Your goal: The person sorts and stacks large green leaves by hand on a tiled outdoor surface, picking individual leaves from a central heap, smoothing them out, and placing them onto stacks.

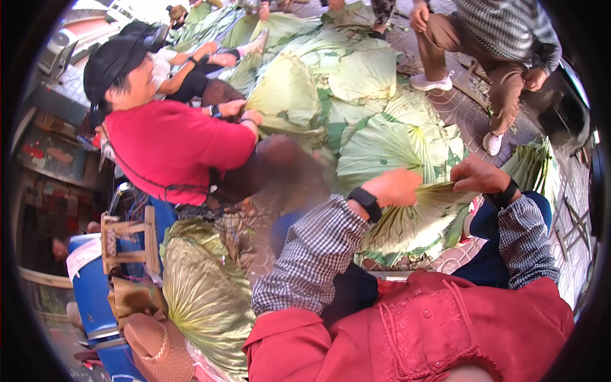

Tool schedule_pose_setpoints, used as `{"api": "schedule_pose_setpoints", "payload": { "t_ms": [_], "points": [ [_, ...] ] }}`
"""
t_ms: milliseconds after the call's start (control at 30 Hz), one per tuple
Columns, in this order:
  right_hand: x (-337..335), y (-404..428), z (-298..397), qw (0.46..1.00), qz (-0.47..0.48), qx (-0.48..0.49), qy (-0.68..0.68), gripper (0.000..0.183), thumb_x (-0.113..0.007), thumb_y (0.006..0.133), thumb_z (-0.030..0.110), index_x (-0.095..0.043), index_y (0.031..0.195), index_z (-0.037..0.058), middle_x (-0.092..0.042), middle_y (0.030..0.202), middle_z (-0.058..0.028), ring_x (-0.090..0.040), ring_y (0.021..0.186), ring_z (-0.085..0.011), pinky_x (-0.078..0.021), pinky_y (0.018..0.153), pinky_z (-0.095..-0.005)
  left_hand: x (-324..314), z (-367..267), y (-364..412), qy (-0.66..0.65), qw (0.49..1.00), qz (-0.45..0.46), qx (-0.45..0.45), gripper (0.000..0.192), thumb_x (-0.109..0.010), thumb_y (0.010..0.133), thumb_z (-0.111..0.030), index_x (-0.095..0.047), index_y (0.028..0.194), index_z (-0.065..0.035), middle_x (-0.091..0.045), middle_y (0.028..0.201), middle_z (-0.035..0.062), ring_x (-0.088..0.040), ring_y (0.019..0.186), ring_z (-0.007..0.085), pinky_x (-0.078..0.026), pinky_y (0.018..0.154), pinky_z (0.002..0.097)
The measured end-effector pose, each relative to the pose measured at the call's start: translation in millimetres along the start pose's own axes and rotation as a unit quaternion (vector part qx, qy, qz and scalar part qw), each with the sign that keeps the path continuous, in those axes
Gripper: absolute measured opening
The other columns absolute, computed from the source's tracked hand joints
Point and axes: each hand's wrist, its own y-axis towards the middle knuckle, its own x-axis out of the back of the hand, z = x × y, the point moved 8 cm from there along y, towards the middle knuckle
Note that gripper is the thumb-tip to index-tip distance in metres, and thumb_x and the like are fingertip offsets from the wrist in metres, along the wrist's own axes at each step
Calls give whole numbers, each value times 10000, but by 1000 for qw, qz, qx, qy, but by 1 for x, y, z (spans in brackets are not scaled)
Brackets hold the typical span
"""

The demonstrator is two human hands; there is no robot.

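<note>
My left hand [392, 187] grips the edge of a large folded lotus leaf [410, 224] in front of my lap. My right hand [479, 175] pinches the same leaf farther along its upper edge. Between the two hands the fold hangs down in pleats. Both wrists bear black bands below checked sleeves. Just beyond my hands, a wide pale-green lotus leaf [382, 148] lies spread on a broad layer of overlapping leaves [358, 76]. Beside my right knee stands a bunch of folded leaves [534, 164].
A co-worker in red [181, 143] sits at the left, both hands on a leaf. Another person in brown trousers [506, 90] sits at the upper right. Stacked leaves [205, 296], a straw hat [160, 344], a wooden stool [129, 238] and blue barrels [93, 291] stand at the lower left.
</note>
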Motion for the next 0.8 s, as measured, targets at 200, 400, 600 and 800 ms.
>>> {"api": "schedule_pose_setpoints", "payload": {
  "t_ms": [200,400,600,800],
  "points": [
    [37,-29,-10,993,-115,9,-37,123,-607,670,101,-597,741,1,-562,649,-140,-571,612,-254,-436,581,-337,13,5,10,-12,996,-69,-49,386,-639,704,-232,-542,977,24,-589,854,196,-573,828,361,-441,734,421],
    [60,-46,-16,969,-230,0,-86,148,-613,727,125,-603,835,24,-574,750,-138,-585,708,-287,-458,632,-362,101,86,-5,-291,928,-177,149,215,-611,774,-129,-570,954,-18,-620,757,57,-589,582,144,-492,471,277],
    [45,-31,6,978,-173,7,-116,226,-602,766,202,-610,908,27,-597,835,-154,-585,804,-325,-450,714,-409,232,192,-102,-601,601,-526,23,426,-586,852,-178,-412,1167,50,-489,1131,218,-527,1016,306,-491,848,410],
    [36,-24,10,980,-152,26,-130,214,-615,753,189,-591,882,20,-584,795,-154,-577,785,-329,-444,690,-419,239,176,-128,-640,571,-514,20,507,-606,840,-134,-341,1230,52,-405,1213,266,-448,1121,381,-390,984,489]
  ]
}}
